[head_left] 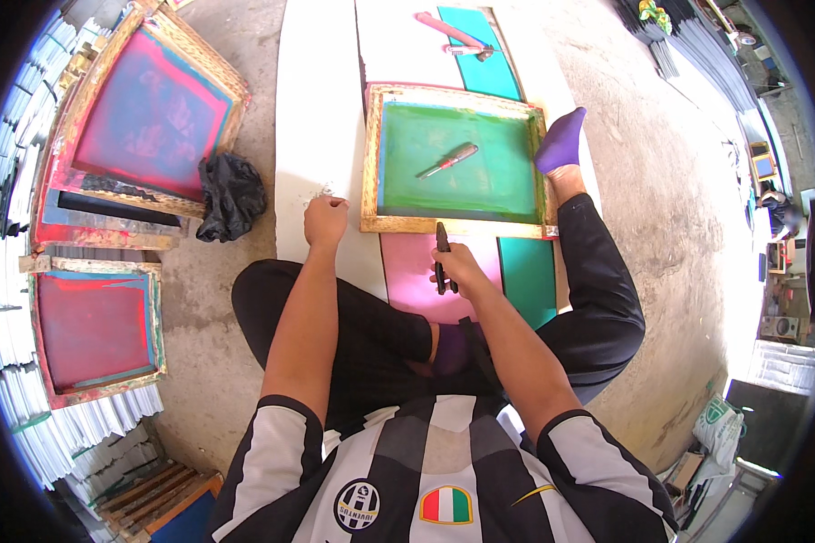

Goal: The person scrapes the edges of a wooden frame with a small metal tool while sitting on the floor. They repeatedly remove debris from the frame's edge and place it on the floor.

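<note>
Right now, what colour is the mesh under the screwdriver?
The mesh is mostly green, blue along its left edge; best in the head view.

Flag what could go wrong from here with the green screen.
1. The screwdriver lies loose on the green mesh; it might roll or scratch it if the frame is jolted.
2. The dark plier-like tool in the right hand is near the frame's near rail; a slip could nick the mesh.
3. The purple-socked foot at the right edge might nudge the frame.
</note>
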The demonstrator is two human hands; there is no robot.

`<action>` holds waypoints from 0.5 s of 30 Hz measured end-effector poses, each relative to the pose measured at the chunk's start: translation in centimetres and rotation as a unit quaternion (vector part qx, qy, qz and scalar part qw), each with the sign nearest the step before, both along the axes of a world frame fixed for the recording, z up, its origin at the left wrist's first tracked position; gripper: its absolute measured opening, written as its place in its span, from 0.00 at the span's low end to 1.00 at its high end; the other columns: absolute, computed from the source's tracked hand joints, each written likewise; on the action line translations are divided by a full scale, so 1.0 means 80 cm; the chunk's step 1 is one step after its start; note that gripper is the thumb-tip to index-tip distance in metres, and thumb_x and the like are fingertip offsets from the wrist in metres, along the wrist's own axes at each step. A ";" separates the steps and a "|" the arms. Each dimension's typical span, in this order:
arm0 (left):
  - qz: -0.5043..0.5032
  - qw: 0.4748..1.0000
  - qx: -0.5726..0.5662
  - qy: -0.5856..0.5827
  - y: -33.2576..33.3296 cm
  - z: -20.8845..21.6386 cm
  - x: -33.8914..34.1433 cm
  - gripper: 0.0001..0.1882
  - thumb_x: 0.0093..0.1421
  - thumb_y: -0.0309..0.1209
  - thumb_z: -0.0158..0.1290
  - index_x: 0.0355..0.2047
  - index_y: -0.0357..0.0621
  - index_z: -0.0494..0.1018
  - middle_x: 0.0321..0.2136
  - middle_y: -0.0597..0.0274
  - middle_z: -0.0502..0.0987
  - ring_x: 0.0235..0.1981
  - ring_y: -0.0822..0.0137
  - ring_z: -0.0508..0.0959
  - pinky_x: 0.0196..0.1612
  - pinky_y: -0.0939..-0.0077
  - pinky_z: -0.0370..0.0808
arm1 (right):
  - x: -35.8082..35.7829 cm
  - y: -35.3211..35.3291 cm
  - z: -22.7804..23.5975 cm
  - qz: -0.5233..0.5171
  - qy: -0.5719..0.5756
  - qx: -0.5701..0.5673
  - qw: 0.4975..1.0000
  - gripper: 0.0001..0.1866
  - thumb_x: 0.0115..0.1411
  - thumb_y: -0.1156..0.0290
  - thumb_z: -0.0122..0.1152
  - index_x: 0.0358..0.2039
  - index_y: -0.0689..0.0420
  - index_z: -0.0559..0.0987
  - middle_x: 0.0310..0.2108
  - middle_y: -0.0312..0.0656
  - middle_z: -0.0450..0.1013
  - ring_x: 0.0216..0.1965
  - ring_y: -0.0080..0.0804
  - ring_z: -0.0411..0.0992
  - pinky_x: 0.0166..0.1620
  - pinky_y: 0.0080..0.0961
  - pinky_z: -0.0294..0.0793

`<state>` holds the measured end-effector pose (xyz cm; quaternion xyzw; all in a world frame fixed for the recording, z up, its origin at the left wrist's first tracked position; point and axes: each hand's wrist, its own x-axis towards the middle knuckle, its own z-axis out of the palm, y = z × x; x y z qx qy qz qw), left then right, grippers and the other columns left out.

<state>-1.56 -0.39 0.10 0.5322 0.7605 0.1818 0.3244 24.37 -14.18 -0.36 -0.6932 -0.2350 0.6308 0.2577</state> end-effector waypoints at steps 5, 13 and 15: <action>-0.008 1.000 0.000 -0.007 -0.001 -0.006 0.003 0.10 0.59 0.38 0.63 0.39 0.53 0.88 0.36 0.56 0.87 0.40 0.53 0.86 0.46 0.60 0.82 | -0.014 0.007 0.015 -0.029 -0.045 -0.007 0.999 0.12 0.60 0.71 0.55 0.36 0.69 0.76 0.25 0.49 0.74 0.21 0.41 0.75 0.22 0.40 0.71; 0.004 0.999 -0.016 -0.033 0.001 0.001 0.007 0.13 0.57 0.38 0.63 0.39 0.47 0.88 0.37 0.49 0.86 0.42 0.50 0.86 0.48 0.60 0.81 | -0.009 0.019 -0.002 0.087 -0.224 0.000 0.971 0.15 0.58 0.72 0.51 0.30 0.75 0.77 0.22 0.59 0.76 0.22 0.50 0.79 0.25 0.47 0.76; -0.007 1.000 -0.008 -0.024 0.001 0.001 0.007 0.13 0.56 0.39 0.63 0.39 0.48 0.88 0.37 0.49 0.86 0.42 0.50 0.86 0.49 0.60 0.81 | -0.013 0.024 0.009 0.106 -0.248 -0.007 0.963 0.16 0.58 0.72 0.51 0.31 0.76 0.77 0.22 0.61 0.76 0.23 0.52 0.80 0.26 0.47 0.78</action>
